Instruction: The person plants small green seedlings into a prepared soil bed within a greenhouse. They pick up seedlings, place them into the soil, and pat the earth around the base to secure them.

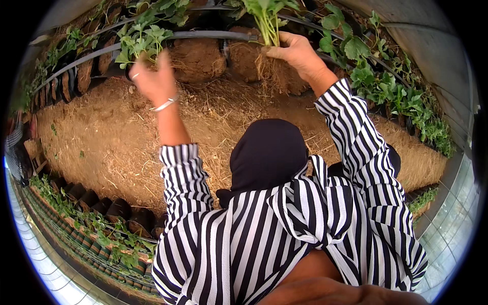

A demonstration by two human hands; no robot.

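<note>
My right hand (pixel 295 53) grips a bunch of leafy green plants (pixel 267 23) by the base of the stems, and their bare brown roots (pixel 280 74) hang below it. My left hand (pixel 154 78), blurred, is at the base of another leafy plant (pixel 145 40) on the left; its fingertips are partly hidden, and I cannot tell whether they hold that plant. Between my hands lie rounded blocks of brown soil (pixel 198 59) with thin roots on them.
A grey pipe (pixel 213 35) runs along the row above the soil blocks. More leafy plants (pixel 392 89) grow at the right. Straw litters the dirt path (pixel 114 152). Dark planting bags (pixel 118 209) line the lower left. A person (pixel 16 152) is partly visible at the far left edge.
</note>
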